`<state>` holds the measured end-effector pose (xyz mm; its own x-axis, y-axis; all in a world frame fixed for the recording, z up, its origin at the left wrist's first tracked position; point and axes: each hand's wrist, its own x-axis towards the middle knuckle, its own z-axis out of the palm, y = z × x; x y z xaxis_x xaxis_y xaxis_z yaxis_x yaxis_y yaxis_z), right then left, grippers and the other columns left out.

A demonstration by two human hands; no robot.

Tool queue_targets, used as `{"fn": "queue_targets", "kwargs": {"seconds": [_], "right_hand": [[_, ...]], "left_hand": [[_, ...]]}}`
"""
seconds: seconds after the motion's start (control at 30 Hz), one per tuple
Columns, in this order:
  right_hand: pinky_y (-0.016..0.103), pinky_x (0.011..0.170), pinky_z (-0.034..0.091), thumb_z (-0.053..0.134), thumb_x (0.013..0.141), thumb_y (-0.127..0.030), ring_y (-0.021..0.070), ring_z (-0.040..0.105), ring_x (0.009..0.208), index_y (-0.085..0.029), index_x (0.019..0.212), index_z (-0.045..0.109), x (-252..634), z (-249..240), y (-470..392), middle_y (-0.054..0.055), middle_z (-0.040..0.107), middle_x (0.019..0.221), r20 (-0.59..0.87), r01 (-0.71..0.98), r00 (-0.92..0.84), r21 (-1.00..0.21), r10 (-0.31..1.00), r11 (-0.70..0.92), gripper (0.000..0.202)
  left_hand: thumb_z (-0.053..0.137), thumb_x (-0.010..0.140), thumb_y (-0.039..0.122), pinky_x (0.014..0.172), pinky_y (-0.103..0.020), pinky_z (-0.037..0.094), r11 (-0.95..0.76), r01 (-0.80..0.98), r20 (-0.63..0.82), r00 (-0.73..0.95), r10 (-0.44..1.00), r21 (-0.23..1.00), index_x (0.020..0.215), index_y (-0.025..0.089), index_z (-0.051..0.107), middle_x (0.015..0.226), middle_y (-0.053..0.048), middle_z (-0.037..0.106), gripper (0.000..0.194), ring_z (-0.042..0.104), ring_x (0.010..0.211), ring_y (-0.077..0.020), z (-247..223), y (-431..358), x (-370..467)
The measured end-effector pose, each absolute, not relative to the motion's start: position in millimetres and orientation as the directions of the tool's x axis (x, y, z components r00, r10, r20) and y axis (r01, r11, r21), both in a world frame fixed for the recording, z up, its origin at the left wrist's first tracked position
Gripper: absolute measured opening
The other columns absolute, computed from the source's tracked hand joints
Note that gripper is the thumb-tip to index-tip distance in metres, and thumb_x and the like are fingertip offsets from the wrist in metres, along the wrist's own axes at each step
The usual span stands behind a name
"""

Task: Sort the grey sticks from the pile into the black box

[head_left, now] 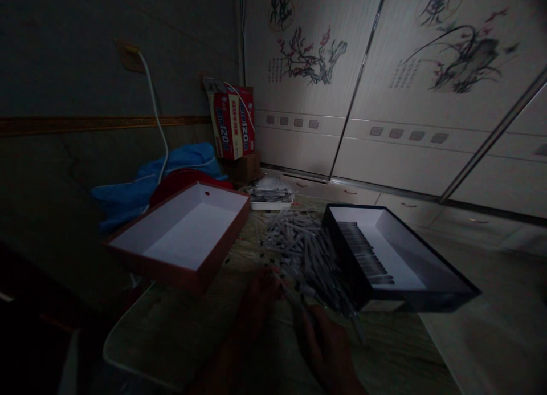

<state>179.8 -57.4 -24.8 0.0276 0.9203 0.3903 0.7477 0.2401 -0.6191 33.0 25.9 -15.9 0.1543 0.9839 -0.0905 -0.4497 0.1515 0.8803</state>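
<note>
Near the table's front, my left hand (258, 298) has its fingers pressed together at one end of a thin pale stick-like piece (291, 297). My right hand (327, 343) is closed round the other end of that piece, lower and to the right. Just beyond both hands lies a loose pile of slim grey-white pieces (303, 247). Small black bits (265, 258) are scattered along its left side. In the dark box (427, 301) on the right, similar pieces (365, 252) lie in a row.
An open reddish box (171, 272) with a white inside stands at the left of the table (162, 338). Behind the pile is a white tray (271, 204) of pieces. Blue cloth (179, 158) and a red carton (233, 124) are by the wall.
</note>
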Motion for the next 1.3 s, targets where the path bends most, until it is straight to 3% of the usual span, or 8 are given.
{"fn": "queue_targets", "kwargs": {"seconds": [0.27,0.5,0.67,0.83,0.93,1.07,1.2,1.3], "right_hand": [[0.019,0.046,0.037,0.036,0.091,-0.033,0.0136,0.062,0.049,-0.020,0.082,0.054,180,-25,-57,0.001,0.064,0.060,0.363,0.788,0.018,-0.579,0.931,0.210,0.024],[0.019,0.047,0.038,0.034,0.092,-0.036,0.0150,0.064,0.053,-0.021,0.086,0.053,180,-26,-55,0.003,0.066,0.065,0.321,0.836,-0.011,-0.517,0.947,0.185,0.025],[0.022,0.050,0.037,0.035,0.092,-0.030,0.0144,0.062,0.053,-0.021,0.084,0.056,177,-28,-54,0.002,0.064,0.063,0.425,0.872,-0.058,-0.420,0.903,0.254,0.024],[0.024,0.048,0.033,0.036,0.091,-0.031,0.0154,0.059,0.048,-0.020,0.080,0.058,173,-28,-53,0.002,0.061,0.057,0.482,0.913,-0.069,-0.323,0.874,0.250,0.027],[0.023,0.044,0.030,0.033,0.092,-0.032,0.0149,0.060,0.046,-0.020,0.084,0.058,170,-25,-53,0.001,0.062,0.056,0.389,0.869,-0.042,-0.439,0.920,0.226,0.030],[0.021,0.048,0.034,0.030,0.092,-0.038,0.0139,0.058,0.052,-0.020,0.078,0.057,166,-19,-51,0.001,0.061,0.060,0.256,0.672,0.038,-0.722,0.966,0.165,0.035],[0.020,0.048,0.033,0.040,0.085,-0.051,0.0105,0.044,0.051,-0.018,0.059,0.048,164,-17,-46,-0.003,0.046,0.053,0.080,0.293,0.115,-0.955,0.990,0.043,0.042],[0.017,0.040,0.023,0.048,0.079,-0.054,0.0058,0.029,0.043,-0.017,0.062,0.049,164,-22,-43,-0.008,0.033,0.049,-0.130,-0.100,0.038,-0.987,0.991,-0.126,0.041]], "left_hand": [[0.073,0.060,0.031,0.054,-0.024,0.048,0.135,-0.363,-0.073,0.179,0.981,0.922,0.080,0.017,0.059,0.066,0.000,0.067,0.028,0.059,0.057,-0.0134,-9,24,35],[0.070,0.065,0.033,0.062,-0.029,0.051,0.110,-0.349,-0.048,0.180,0.982,0.931,0.078,0.017,0.060,0.074,-0.003,0.069,0.023,0.063,0.069,-0.0175,-10,23,37],[0.065,0.070,0.037,0.064,-0.029,0.052,0.177,-0.367,-0.080,0.264,0.961,0.913,0.077,0.015,0.062,0.072,-0.004,0.069,0.023,0.064,0.067,-0.0174,-12,24,36],[0.063,0.073,0.036,0.068,-0.029,0.050,0.129,-0.367,-0.025,0.277,0.961,0.921,0.073,0.016,0.061,0.071,-0.002,0.067,0.020,0.063,0.070,-0.0174,-14,24,36],[0.062,0.073,0.037,0.070,-0.030,0.049,0.114,-0.392,-0.011,0.256,0.967,0.913,0.072,0.016,0.062,0.070,-0.001,0.065,0.021,0.062,0.070,-0.0170,-10,22,36],[0.066,0.068,0.040,0.067,-0.028,0.048,0.140,-0.409,-0.034,0.257,0.966,0.902,0.068,0.017,0.062,0.065,-0.001,0.065,0.023,0.060,0.066,-0.0163,-2,22,36],[0.066,0.068,0.042,0.063,-0.026,0.046,0.142,-0.385,-0.043,0.255,0.966,0.912,0.067,0.017,0.062,0.063,-0.001,0.065,0.025,0.059,0.061,-0.0148,-1,23,36],[0.066,0.068,0.043,0.062,-0.027,0.046,0.146,-0.386,-0.040,0.269,0.962,0.911,0.070,0.016,0.062,0.064,-0.002,0.066,0.026,0.060,0.061,-0.0157,-5,24,36]]}}
